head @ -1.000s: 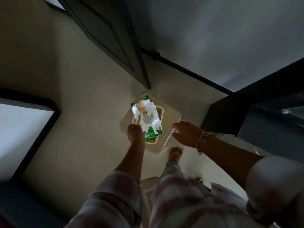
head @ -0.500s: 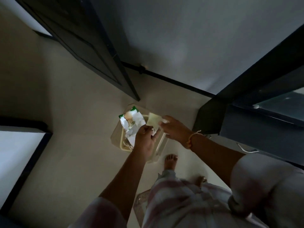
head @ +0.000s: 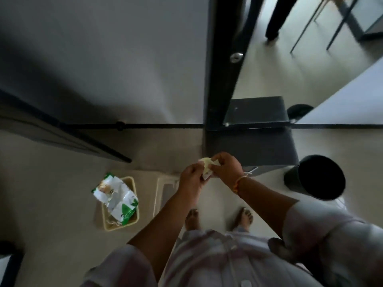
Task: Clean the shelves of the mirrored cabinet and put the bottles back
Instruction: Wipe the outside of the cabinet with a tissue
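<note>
Your left hand [head: 192, 180] and right hand [head: 227, 168] both pinch a crumpled pale-yellow wipe [head: 207, 167], right of the beige plastic basket [head: 113, 227] holding a green-and-white wipe packet [head: 116, 197].

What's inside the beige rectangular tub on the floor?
A green-and-white plastic packet lies across the beige rectangular tub, overhanging its far-left rim. Something pale and stringy shows at the near corner; the packet covers the rest.
</note>
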`<state>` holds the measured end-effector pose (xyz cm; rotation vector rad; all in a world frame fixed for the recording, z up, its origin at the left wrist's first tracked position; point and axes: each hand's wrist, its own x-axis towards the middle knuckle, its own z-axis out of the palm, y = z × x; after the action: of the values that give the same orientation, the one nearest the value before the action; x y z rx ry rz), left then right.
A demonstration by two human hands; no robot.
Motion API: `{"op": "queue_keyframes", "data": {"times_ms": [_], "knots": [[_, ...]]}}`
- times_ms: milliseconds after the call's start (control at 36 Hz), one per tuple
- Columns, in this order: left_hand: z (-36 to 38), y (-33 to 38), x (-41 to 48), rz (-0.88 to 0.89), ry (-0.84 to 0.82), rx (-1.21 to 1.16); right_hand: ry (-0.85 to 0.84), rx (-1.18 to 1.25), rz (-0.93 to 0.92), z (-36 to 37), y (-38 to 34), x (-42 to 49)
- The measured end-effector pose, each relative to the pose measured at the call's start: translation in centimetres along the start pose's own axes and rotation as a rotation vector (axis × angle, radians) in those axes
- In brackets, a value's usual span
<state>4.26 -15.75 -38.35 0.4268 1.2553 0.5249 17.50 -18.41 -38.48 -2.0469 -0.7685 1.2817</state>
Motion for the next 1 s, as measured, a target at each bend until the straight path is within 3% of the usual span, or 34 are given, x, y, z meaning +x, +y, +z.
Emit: {"op": "queue_keyframes", "data": {"times_ms": [167,306,417,472,583,722,833,917,1000], "knots": [[9.6,-3.9,1.8,-0.098,0.096,0.27,0.078,-0.056,0.004,-7.9,4.3,-0.5],[16.0,-6.1,2.6,-0.159,-0.006,0.27,0.084,-0.005,-0.005,-12.2,7.3,1.0],[19.4,-7.2,3.8,-0.145,-0.087,0.291,0.188,-0.02,-0.019,-14.6,9.7,3.1],[20.3,-8.1,5.4,-0.035,-0.055,0.483,0.275,-0.075,-0.049,-16.0,10.6,4.1],[21.4,-8.3,8.5,0.372,-0.032,1.223,0.431,-0.373,-0.118,-19.0,13.4,5.7],[22.3,-7.9,11.5,0.458,-0.138,1.795,0.43,-0.532,-0.197,-20.5,18.0,6.5],[21.9,-8.2,13.1,0.426,-0.039,2.001,0.419,-0.569,-0.213,-21.3,20.0,7.5],[21.0,-8.4,14.0,0.352,-0.033,2.012,0.428,-0.569,-0.247,-21.9,19.6,8.6],[20.3,-8.9,14.3,0.398,-0.029,2.005,0.428,-0.583,-0.256,-22.7,18.6,10.8]]}}
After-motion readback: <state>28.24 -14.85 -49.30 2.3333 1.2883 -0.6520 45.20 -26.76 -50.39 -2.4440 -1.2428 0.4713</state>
